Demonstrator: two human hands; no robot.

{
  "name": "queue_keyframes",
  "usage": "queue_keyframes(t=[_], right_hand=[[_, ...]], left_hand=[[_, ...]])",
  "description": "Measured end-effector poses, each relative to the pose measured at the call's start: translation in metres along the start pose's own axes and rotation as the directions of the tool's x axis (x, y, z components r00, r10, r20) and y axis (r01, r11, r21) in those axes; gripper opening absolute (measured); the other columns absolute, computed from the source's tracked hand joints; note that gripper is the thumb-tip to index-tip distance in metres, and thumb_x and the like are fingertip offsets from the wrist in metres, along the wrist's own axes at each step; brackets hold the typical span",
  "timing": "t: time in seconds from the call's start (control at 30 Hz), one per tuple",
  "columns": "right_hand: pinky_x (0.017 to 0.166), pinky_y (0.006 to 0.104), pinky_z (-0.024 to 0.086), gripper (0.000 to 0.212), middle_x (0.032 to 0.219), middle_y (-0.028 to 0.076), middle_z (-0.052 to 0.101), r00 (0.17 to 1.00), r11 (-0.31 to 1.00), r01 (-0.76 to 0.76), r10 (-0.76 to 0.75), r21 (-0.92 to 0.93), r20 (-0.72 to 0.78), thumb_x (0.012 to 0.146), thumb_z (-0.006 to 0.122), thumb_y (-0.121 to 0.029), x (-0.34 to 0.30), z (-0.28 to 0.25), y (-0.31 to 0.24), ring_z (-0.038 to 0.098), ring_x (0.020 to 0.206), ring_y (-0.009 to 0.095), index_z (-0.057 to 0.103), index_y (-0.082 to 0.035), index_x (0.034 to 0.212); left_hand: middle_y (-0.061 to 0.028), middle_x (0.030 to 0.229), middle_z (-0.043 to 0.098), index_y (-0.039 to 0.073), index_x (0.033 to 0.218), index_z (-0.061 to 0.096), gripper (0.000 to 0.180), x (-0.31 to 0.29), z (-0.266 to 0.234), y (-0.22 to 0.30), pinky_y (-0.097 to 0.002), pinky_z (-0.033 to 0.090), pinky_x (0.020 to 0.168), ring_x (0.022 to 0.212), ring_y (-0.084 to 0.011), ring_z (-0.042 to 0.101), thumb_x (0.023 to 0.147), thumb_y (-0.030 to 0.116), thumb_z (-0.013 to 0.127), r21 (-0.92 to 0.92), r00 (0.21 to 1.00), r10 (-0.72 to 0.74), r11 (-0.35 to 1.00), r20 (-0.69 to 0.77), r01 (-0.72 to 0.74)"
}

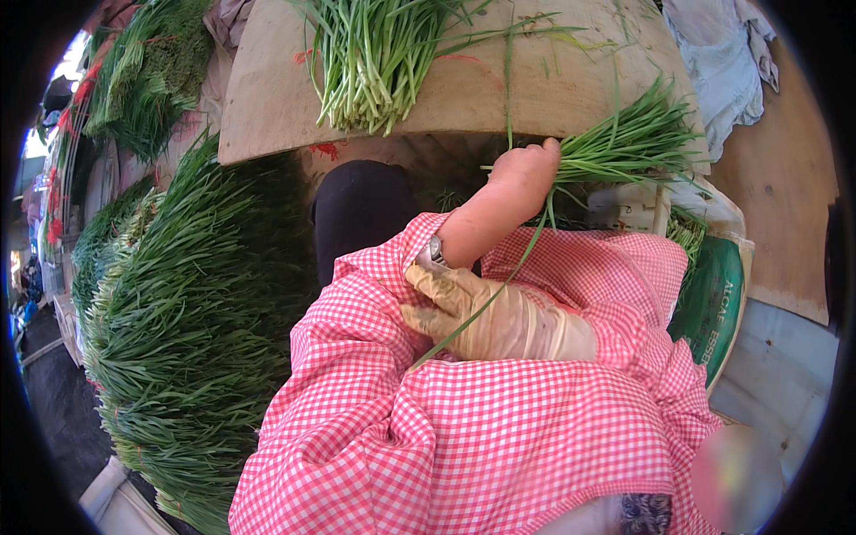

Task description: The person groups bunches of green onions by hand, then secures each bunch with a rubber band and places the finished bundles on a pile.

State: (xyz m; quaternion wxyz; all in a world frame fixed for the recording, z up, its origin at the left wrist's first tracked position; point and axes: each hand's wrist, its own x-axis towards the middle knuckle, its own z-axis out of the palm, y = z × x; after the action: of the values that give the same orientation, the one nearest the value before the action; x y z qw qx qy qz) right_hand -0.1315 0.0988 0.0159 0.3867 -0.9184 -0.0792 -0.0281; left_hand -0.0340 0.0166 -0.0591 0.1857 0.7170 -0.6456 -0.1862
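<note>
My left hand [528,169], bare with a wristwatch [435,251] above it, is closed round a bunch of green garlic chives [629,143] by the front edge of the board. The leafy ends fan out to the right. Across my body, my right hand [468,312] wears a soiled cream glove. Its bent fingers grip the checked left sleeve [374,285] just below the watch; the fingertips are partly hidden in the cloth. One long leaf [486,308] hangs from the bunch and crosses over the glove.
Another chive bunch [370,71] lies on the wooden board [267,98], cut ends toward me. Loose leaves and red ties lie about it. A large chive heap [178,330] stands at my left, more chives [156,71] behind. A green sack [713,303] stands at right, near a pale cloth [722,62].
</note>
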Motion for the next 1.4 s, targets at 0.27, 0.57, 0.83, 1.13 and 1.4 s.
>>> queue_keyframes(t=[0.27, 0.57, 0.83, 1.13, 1.4], right_hand=[[0.095, 0.0397, 0.038, 0.036, 0.129, 0.025, 0.04, 0.987, 0.934, 0.157, -0.161, 0.32, -0.013, 0.082, 0.049, -0.015, 0.005, 0.022, 0.005, 0.045, 0.115, 0.035, 0.05, -0.003, 0.115], [0.096, 0.0398, 0.037, 0.036, 0.129, 0.025, 0.039, 0.982, 0.877, 0.178, -0.189, 0.447, -0.02, 0.082, 0.05, -0.016, 0.003, 0.024, 0.019, 0.044, 0.116, 0.035, 0.05, -0.003, 0.116], [0.097, 0.0399, 0.036, 0.037, 0.13, 0.025, 0.038, 0.982, 0.855, 0.174, -0.188, 0.488, -0.022, 0.082, 0.051, -0.016, 0.0, 0.018, 0.022, 0.042, 0.117, 0.036, 0.05, -0.003, 0.117], [0.098, 0.0399, 0.035, 0.038, 0.131, 0.025, 0.037, 0.981, 0.842, 0.175, -0.192, 0.51, -0.02, 0.082, 0.051, -0.016, -0.003, 0.017, 0.024, 0.041, 0.118, 0.036, 0.049, -0.003, 0.117], [0.099, 0.04, 0.034, 0.039, 0.131, 0.025, 0.036, 0.981, 0.831, 0.172, -0.193, 0.529, -0.015, 0.082, 0.052, -0.016, -0.005, 0.015, 0.025, 0.04, 0.119, 0.037, 0.049, -0.003, 0.118]], left_hand=[[-0.0179, 0.081, 0.061, 0.0, 0.093, 0.045, 0.024, 0.004, 0.003, 0.006, -0.0375, 0.052, 0.061, 0.075, -0.0323, 0.063, 0.071, 0.001, 0.056, 0.059, 1.0, 0.012, 0.998, 0.006, -0.012], [-0.0107, 0.074, 0.06, 0.003, 0.087, 0.05, 0.021, -0.002, 0.011, 0.017, -0.0343, 0.051, 0.054, 0.067, -0.0256, 0.063, 0.071, 0.01, 0.06, 0.189, 0.991, 0.121, 0.976, -0.051, -0.109], [-0.011, 0.076, 0.06, 0.004, 0.089, 0.05, 0.024, -0.003, 0.006, 0.014, -0.034, 0.051, 0.056, 0.069, -0.0259, 0.063, 0.069, 0.009, 0.062, 0.172, 0.992, 0.127, 0.977, -0.006, -0.124], [-0.0108, 0.076, 0.06, 0.003, 0.089, 0.049, 0.026, -0.003, 0.007, 0.013, -0.0335, 0.051, 0.056, 0.07, -0.0255, 0.063, 0.068, 0.009, 0.063, 0.173, 0.991, 0.132, 0.976, -0.002, -0.13], [-0.01, 0.076, 0.06, -0.002, 0.101, 0.049, 0.039, -0.004, 0.006, 0.015, -0.032, 0.05, 0.055, 0.068, -0.0238, 0.063, 0.066, 0.008, 0.064, 0.208, 0.992, 0.126, 0.971, -0.026, -0.117]])
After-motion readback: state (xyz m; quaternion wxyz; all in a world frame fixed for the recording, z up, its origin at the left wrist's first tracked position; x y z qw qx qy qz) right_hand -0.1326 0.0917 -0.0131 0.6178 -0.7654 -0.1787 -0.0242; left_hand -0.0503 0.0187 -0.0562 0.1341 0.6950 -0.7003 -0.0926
